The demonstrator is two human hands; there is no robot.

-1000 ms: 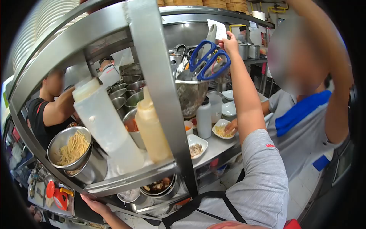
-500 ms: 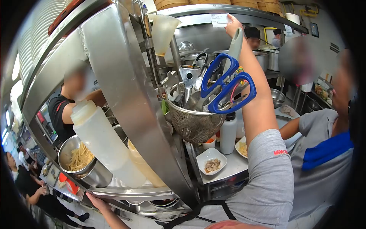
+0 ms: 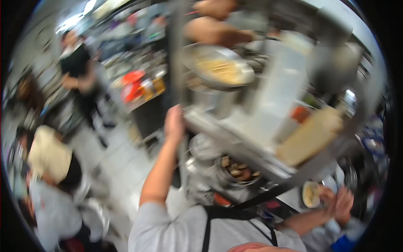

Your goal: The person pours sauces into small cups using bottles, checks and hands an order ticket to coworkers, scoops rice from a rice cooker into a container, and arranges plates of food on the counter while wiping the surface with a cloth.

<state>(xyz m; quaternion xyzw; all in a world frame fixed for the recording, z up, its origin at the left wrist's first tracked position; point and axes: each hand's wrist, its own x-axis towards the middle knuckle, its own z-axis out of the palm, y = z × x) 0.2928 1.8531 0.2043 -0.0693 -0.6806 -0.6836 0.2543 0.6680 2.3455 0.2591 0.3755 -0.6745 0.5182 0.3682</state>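
Metal rack (image 3: 252, 153) stood immediately to the right of the left grip (image 3: 174, 126), its post (image 3: 175, 63) rising directly above; noodles (image 3: 219, 69) sat higher, further right. Right grip (image 3: 344, 205) was near a food bowl (image 3: 305, 195). Blur left both grips' closure undeterminable.

On the shelf (image 3: 233, 127), a noodle bowl (image 3: 247, 75) tops a container (image 3: 220, 104); right of it stands one bottle (image 3: 282, 86), then a second bottle (image 3: 308, 137). A pot (image 3: 222, 177) sits below the shelf; lower right, a dish (image 3: 305, 196) lies on a bench (image 3: 290, 200). The left hand (image 3: 174, 124) is at the shelf's left corner.
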